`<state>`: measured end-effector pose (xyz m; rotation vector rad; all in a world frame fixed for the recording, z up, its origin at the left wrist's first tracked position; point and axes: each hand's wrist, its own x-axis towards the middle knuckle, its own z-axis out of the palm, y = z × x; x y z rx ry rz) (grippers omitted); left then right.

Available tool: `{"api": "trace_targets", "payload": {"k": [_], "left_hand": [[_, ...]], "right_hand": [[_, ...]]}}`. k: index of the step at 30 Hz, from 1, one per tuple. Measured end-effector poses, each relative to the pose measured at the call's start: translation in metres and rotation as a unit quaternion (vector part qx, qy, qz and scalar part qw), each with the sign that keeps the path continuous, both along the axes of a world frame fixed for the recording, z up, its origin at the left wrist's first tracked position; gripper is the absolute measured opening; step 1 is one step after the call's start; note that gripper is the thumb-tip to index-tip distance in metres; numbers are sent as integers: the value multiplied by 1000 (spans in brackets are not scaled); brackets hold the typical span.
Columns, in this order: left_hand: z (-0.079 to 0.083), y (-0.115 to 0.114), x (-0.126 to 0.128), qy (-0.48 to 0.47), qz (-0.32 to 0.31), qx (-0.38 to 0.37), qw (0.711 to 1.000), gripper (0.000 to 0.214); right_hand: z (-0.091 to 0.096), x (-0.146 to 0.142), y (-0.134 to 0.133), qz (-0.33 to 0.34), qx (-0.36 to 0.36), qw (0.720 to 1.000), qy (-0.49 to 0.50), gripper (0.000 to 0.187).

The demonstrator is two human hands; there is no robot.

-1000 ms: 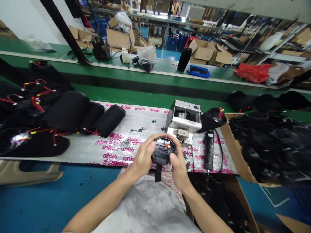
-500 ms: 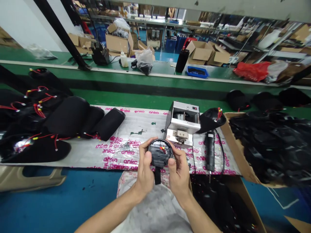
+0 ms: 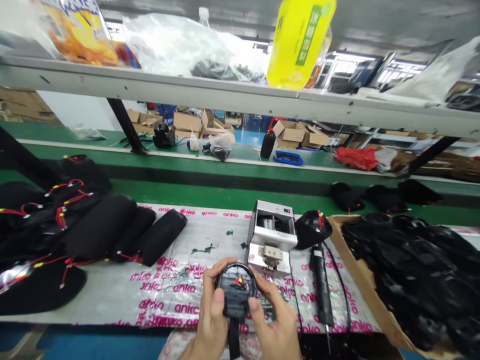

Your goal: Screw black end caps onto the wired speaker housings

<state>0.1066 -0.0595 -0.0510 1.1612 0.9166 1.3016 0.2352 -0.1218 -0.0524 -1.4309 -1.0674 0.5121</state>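
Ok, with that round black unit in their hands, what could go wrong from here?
The red and yellow wires on the round black unit, held between the left hand and right hand, might snag or get pinched. Its hanging black strap could catch on something. The open metal bench machine sits close ahead, so a slip might knock the unit against it.

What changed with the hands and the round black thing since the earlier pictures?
The view tipped upward, so a shelf with a yellow bag appeared at the top. The left hand and right hand still hold the round black piece, now turned to face the camera; nothing was let go. The metal machine, the black electric screwdriver and the black rolls stayed put.
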Motion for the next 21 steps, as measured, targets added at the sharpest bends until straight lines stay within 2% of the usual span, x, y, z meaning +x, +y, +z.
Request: {"api": "trace_targets", "payload": {"k": [2, 5, 7, 10, 14, 19, 21], "left_hand": [[2, -3, 1, -2, 5, -12, 1000, 58], [6, -1, -3, -11, -12, -40, 999, 58], [12, 6, -8, -28, -56, -68, 996, 58], [31, 29, -17, -2, -160, -103, 982, 54], [51, 64, -22, 104, -299, -48, 947, 51], [45, 87, -29, 148, -376, 12, 915, 59], [48, 95, -33, 172, -420, 31, 890, 58]], "right_hand": [[0, -4, 1, -12, -1, 999, 48, 47], [-6, -12, 4, 2, 11, 982, 189, 52], [-13, -19, 6, -12, 34, 972, 234, 53], [-21, -28, 10, -52, 67, 971, 224, 45], [-24, -28, 16, -49, 93, 965, 241, 38], [-23, -18, 18, -19, 87, 965, 248, 38], [-23, -19, 18, -2, 86, 962, 259, 39]]}}
